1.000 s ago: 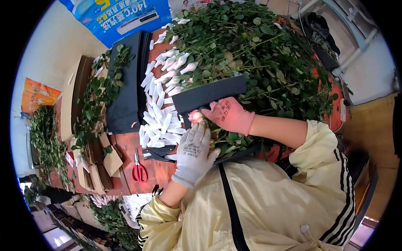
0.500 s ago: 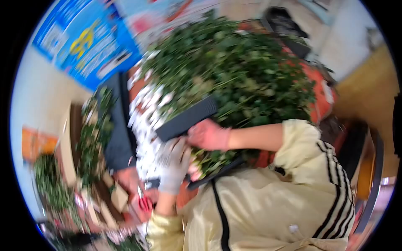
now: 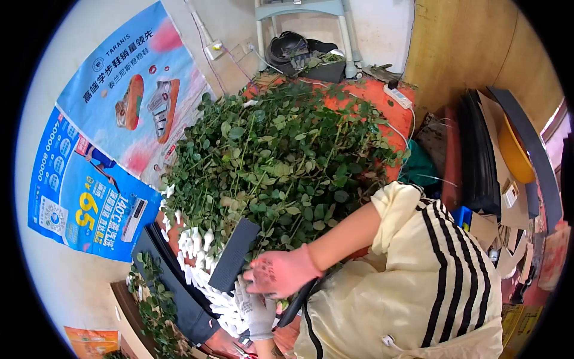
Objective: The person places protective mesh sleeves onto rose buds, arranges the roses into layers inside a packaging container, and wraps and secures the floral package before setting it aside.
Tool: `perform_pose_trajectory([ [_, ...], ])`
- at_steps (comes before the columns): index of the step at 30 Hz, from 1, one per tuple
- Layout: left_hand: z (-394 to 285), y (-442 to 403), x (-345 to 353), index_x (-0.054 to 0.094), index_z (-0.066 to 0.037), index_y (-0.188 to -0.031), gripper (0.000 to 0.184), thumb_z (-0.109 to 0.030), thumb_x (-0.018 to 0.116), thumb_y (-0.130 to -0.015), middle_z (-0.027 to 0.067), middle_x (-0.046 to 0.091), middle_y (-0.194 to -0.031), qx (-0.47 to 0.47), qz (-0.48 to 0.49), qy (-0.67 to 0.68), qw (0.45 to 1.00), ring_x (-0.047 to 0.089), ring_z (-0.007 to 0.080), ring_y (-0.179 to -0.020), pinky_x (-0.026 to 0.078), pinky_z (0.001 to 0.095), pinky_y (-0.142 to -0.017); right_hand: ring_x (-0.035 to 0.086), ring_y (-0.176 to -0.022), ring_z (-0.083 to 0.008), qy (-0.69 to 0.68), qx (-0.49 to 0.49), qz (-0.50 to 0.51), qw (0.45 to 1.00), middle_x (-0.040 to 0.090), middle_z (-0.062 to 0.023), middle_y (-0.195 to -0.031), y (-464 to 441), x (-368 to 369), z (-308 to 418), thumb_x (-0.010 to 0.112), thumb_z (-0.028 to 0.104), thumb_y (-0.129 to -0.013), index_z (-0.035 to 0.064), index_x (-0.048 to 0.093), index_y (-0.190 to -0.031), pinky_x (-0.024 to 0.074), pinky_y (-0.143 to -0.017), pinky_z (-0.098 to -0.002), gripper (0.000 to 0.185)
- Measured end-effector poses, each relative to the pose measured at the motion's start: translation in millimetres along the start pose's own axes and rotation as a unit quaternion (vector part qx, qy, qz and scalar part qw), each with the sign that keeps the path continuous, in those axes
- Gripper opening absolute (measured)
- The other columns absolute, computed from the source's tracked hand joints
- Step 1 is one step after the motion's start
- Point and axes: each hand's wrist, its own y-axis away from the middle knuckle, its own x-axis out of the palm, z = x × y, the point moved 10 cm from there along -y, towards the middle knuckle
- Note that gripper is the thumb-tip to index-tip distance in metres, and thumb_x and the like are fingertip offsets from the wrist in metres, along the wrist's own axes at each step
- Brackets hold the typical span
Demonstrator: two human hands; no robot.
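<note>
My right hand (image 3: 282,273), in a pink glove, reaches in from the right with its fingers bent and close together. Just below it is my left hand (image 3: 258,311), in a pale grey-white glove, its fingertips near those of the right. Both hands are at the lower end of a dark grey board (image 3: 235,254), which slants up and away from them. What the fingers pinch is hidden. Beyond lies a large heap of leafy green rose stems (image 3: 287,161). White-sleeved buds (image 3: 200,242) crowd along its left side. Part of a dark tray (image 3: 295,305) shows beside my left hand.
A long black box (image 3: 170,269) and a cardboard box (image 3: 128,311) with leafy stems stand at left. Red-handled scissors (image 3: 244,352) lie near the bottom edge. A power strip (image 3: 397,96) with cables sits at the back right. Stacked black boxes (image 3: 475,152) stand on the right.
My view has tilted up and turned, showing more of the wall and back. The hands appear lower in view, still close together at the dark board, which now looks steeper.
</note>
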Motion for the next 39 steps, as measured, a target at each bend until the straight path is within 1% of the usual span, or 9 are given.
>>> perform_pose_trajectory([
  [2,-4.7,0.0,8.0,0.032,0.007,-0.136,0.078,-0.043,0.056,-0.082,0.0285,0.029,-0.143,0.076,0.004,-0.117,0.990,0.025,0.0427,-0.134,0.019,0.0473,-0.111,0.056,-0.093,-0.0283,-0.017,-0.060,-0.094,0.994,0.057,-0.0106,-0.102,8.1,-44.8,30.1,0.059,0.037,-0.077,0.0087,0.057,-0.105,0.0434,-0.087,-0.0408,0.040],
  [4,-19.1,1.5,-6.8,0.035,0.006,-0.135,0.076,-0.042,0.056,-0.081,0.0267,0.032,-0.142,0.100,-0.006,-0.127,0.987,0.028,0.0412,-0.133,0.021,0.0462,-0.110,0.057,-0.093,-0.0296,-0.151,-0.024,0.135,0.979,0.058,-0.0113,-0.102,11.2,-27.7,47.4,0.062,0.032,-0.077,0.0086,0.057,-0.109,0.0438,-0.089,-0.0362,0.040],
  [6,-19.4,3.5,-40.3,0.041,0.006,-0.132,0.066,-0.035,0.057,-0.082,0.0243,0.038,-0.139,0.043,-0.102,0.036,0.993,0.035,0.0403,-0.129,0.026,0.0464,-0.108,0.058,-0.095,-0.0299,-0.181,-0.060,0.004,0.982,0.059,-0.0117,-0.107,36.4,-37.5,53.9,0.063,0.031,-0.079,0.0096,0.056,-0.117,0.0437,-0.092,-0.0341,0.044],
  [12,54.1,89.1,-86.5,0.054,0.005,-0.119,0.038,-0.013,0.055,-0.085,0.0207,0.058,-0.116,-0.137,-0.292,0.246,0.914,0.054,0.0311,-0.110,0.040,0.0378,-0.097,0.052,-0.110,-0.0284,-0.279,0.016,0.148,0.949,0.051,-0.0126,-0.124,79.6,-37.6,69.2,0.066,0.034,-0.078,0.0098,0.053,-0.125,0.0406,-0.096,-0.0384,0.054],
  [15,81.8,119.9,-60.6,0.060,0.004,-0.113,0.031,-0.003,0.059,-0.082,0.0124,0.063,-0.104,-0.193,-0.298,0.339,0.871,0.061,0.0184,-0.092,0.048,0.0293,-0.082,0.050,-0.113,-0.0286,-0.291,0.118,0.165,0.935,0.050,-0.0107,-0.127,76.8,-23.9,56.5,0.067,0.033,-0.077,0.0096,0.054,-0.124,0.0389,-0.098,-0.0399,0.054],
  [22,68.2,133.5,-35.9,0.064,-0.001,-0.108,0.032,-0.009,0.067,-0.077,0.0136,0.064,-0.099,-0.230,-0.254,0.327,0.881,0.061,0.0230,-0.091,0.048,0.0322,-0.082,0.045,-0.118,-0.0277,-0.289,0.085,0.229,0.926,0.049,-0.0083,-0.128,74.3,-4.8,79.2,0.069,0.031,-0.075,0.0107,0.057,-0.122,0.0365,-0.100,-0.0394,0.053],
  [28,43.4,70.0,-22.5,0.047,-0.006,-0.132,0.072,-0.031,0.074,-0.070,0.0248,0.039,-0.137,-0.071,-0.165,0.209,0.961,0.036,0.0369,-0.129,0.029,0.0412,-0.107,0.045,-0.118,-0.0285,-0.310,0.084,0.268,0.908,0.049,-0.0079,-0.130,68.3,4.8,87.0,0.070,0.028,-0.074,0.0102,0.056,-0.122,0.0351,-0.101,-0.0402,0.053],
  [31,42.8,50.9,20.1,0.024,-0.007,-0.145,0.101,-0.037,0.077,-0.064,0.0301,0.011,-0.149,-0.066,0.015,0.209,0.976,0.012,0.0431,-0.139,0.016,0.0419,-0.113,0.045,-0.119,-0.0286,-0.327,0.134,0.301,0.885,0.048,-0.0072,-0.132,73.4,12.3,76.5,0.069,0.029,-0.075,0.0119,0.056,-0.123,0.0344,-0.101,-0.0396,0.053],
  [39,46.5,43.2,27.0,0.021,-0.008,-0.146,0.108,-0.037,0.081,-0.062,0.0318,0.010,-0.148,-0.032,-0.009,0.287,0.957,0.009,0.0425,-0.140,0.014,0.0411,-0.113,0.044,-0.122,-0.0286,-0.316,0.153,0.292,0.890,0.050,-0.0077,-0.131,70.7,17.3,61.1,0.067,0.030,-0.075,0.0152,0.056,-0.123,0.0328,-0.101,-0.0415,0.051],
])
